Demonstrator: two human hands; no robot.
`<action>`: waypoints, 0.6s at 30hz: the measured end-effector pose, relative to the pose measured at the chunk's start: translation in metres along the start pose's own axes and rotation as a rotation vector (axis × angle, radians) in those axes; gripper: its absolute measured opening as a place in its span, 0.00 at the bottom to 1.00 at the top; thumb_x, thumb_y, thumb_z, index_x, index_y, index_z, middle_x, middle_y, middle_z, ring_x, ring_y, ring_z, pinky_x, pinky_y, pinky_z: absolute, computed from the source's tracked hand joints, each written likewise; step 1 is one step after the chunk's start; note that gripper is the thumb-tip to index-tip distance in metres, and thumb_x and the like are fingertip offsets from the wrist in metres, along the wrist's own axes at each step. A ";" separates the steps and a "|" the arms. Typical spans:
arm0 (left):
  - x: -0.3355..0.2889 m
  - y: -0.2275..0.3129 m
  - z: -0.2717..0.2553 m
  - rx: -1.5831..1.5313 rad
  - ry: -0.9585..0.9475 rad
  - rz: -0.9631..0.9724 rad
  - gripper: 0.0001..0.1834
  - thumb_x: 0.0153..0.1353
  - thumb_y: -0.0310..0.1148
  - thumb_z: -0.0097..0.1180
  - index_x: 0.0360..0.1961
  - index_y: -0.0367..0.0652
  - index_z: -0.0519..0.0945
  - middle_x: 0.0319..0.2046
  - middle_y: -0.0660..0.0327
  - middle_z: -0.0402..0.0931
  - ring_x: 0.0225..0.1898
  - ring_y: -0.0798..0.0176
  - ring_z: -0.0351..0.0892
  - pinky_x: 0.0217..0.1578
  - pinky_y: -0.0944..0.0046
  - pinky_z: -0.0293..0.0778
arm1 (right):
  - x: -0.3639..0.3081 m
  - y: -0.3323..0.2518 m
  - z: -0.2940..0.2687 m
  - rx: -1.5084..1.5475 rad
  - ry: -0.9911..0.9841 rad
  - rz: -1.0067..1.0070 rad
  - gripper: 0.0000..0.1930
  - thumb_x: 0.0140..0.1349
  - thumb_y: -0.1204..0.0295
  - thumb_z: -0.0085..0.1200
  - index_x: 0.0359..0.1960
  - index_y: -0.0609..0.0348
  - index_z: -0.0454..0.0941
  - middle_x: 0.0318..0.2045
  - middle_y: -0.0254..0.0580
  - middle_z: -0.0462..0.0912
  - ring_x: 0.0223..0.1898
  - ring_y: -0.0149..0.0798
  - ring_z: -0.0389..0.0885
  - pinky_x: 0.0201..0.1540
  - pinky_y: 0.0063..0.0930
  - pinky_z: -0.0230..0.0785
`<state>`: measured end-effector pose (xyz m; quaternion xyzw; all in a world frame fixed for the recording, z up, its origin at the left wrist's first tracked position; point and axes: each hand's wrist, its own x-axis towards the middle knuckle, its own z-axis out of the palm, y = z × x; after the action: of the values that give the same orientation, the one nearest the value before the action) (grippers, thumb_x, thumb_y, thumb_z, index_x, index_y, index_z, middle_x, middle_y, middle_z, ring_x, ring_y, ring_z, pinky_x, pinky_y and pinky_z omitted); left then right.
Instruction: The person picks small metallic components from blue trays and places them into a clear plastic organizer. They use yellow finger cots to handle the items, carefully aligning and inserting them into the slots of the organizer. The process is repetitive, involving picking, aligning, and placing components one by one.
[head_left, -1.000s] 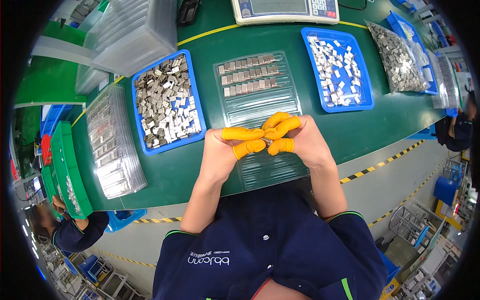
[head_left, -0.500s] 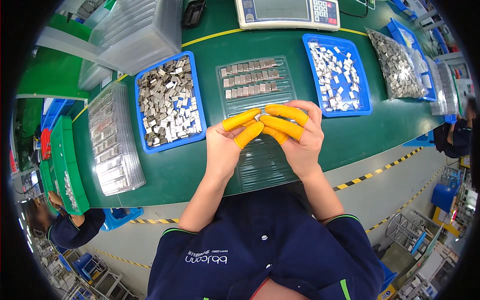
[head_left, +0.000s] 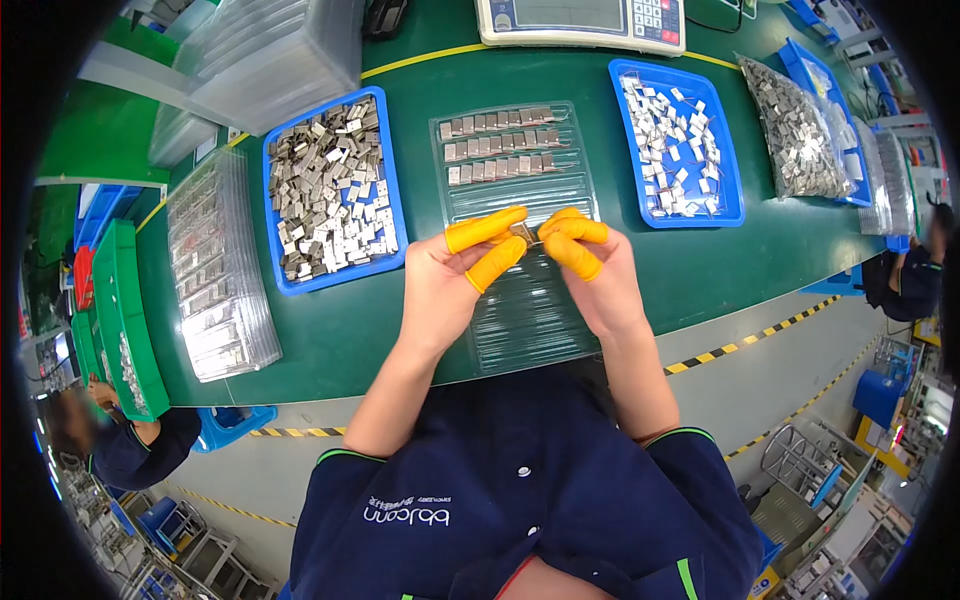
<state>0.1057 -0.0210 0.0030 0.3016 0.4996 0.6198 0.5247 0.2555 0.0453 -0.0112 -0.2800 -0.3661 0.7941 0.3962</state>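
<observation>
Small part: a little metal piece (head_left: pixel 524 234) sits between the two hands, just above the middle of the clear ribbed tray (head_left: pixel 520 310), at the meeting point of the orange-capped fingertips.
Left hand: the left hand (head_left: pixel 445 280) comes in from below; its capped index finger and thumb (head_left: pixel 485 228) reach rightward and their tips meet the piece from the left, closed on it.
Right hand: the right hand (head_left: pixel 595 275) mirrors it; its capped fingers (head_left: pixel 575 230) curl in from the right and pinch the same piece, so the part is clamped from both sides.
Tray rows: three rows of finished pieces (head_left: pixel 500 146) fill the far end of the tray, beyond the fingers; the near grooves under the hands look bare.
Left bin: a blue bin (head_left: pixel 275 180) heaped with grey metal parts lies just left of the tray.
Right bin: a second blue bin (head_left: pixel 730 190) with smaller loose parts lies to the right, near a clear bag of metal pieces (head_left: pixel 795 130).
Far edge: a weighing scale (head_left: pixel 580 18) stands behind the tray on the green table (head_left: pixel 400 330).
Change: half a second ago the fingers were stacked tightly over each other and hid the part; now the hands have drawn slightly apart and the piece shows between the tips. A second ago the fingertips were likewise bunched together.
</observation>
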 end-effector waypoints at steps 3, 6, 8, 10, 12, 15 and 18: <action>0.003 0.020 -0.003 0.080 -0.133 -0.002 0.16 0.54 0.19 0.58 0.46 0.33 0.78 0.45 0.56 0.77 0.45 0.65 0.77 0.48 0.68 0.72 | -0.002 0.006 -0.014 0.457 -0.189 0.232 0.09 0.55 0.77 0.58 0.39 0.64 0.79 0.38 0.38 0.79 0.39 0.31 0.75 0.47 0.26 0.66; 0.005 0.039 -0.007 0.293 -0.259 0.022 0.15 0.54 0.19 0.58 0.45 0.33 0.79 0.43 0.57 0.77 0.45 0.65 0.76 0.48 0.68 0.72 | -0.004 -0.005 -0.015 0.393 -0.260 0.300 0.09 0.54 0.78 0.58 0.38 0.65 0.79 0.40 0.38 0.78 0.39 0.32 0.75 0.49 0.29 0.66; 0.007 0.040 -0.011 0.455 -0.285 0.121 0.14 0.53 0.19 0.59 0.43 0.37 0.80 0.39 0.59 0.79 0.41 0.64 0.76 0.44 0.67 0.72 | 0.000 -0.017 -0.013 0.108 -0.313 0.222 0.09 0.54 0.78 0.58 0.37 0.66 0.79 0.40 0.38 0.78 0.39 0.31 0.75 0.50 0.31 0.66; 0.008 0.046 -0.013 0.671 -0.319 0.214 0.15 0.52 0.20 0.59 0.43 0.39 0.81 0.38 0.60 0.79 0.39 0.63 0.76 0.42 0.66 0.72 | 0.002 -0.032 -0.004 -0.565 -0.330 -0.096 0.09 0.50 0.81 0.58 0.35 0.63 0.79 0.37 0.39 0.78 0.41 0.39 0.74 0.49 0.35 0.65; 0.011 0.036 -0.014 0.718 -0.295 0.227 0.15 0.52 0.21 0.60 0.42 0.41 0.82 0.37 0.60 0.80 0.38 0.62 0.76 0.41 0.66 0.72 | 0.005 -0.041 0.000 -1.184 -0.356 -0.474 0.10 0.47 0.82 0.58 0.34 0.61 0.78 0.36 0.41 0.77 0.43 0.44 0.73 0.48 0.36 0.65; 0.015 0.035 -0.011 0.729 -0.302 0.207 0.15 0.52 0.21 0.60 0.43 0.41 0.81 0.38 0.60 0.80 0.38 0.63 0.76 0.41 0.66 0.72 | 0.012 -0.046 -0.002 -1.226 -0.431 -0.515 0.12 0.45 0.83 0.56 0.35 0.60 0.76 0.36 0.42 0.75 0.45 0.49 0.70 0.49 0.39 0.63; 0.019 0.032 -0.007 0.580 -0.243 0.139 0.14 0.53 0.22 0.60 0.43 0.38 0.81 0.40 0.59 0.80 0.41 0.64 0.77 0.44 0.66 0.72 | 0.016 -0.046 -0.007 -1.166 -0.346 -0.492 0.11 0.49 0.80 0.58 0.35 0.60 0.76 0.35 0.40 0.76 0.41 0.43 0.73 0.46 0.33 0.65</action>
<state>0.0837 -0.0036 0.0277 0.5435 0.5674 0.4455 0.4292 0.2716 0.0806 0.0189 -0.2253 -0.8483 0.3853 0.2848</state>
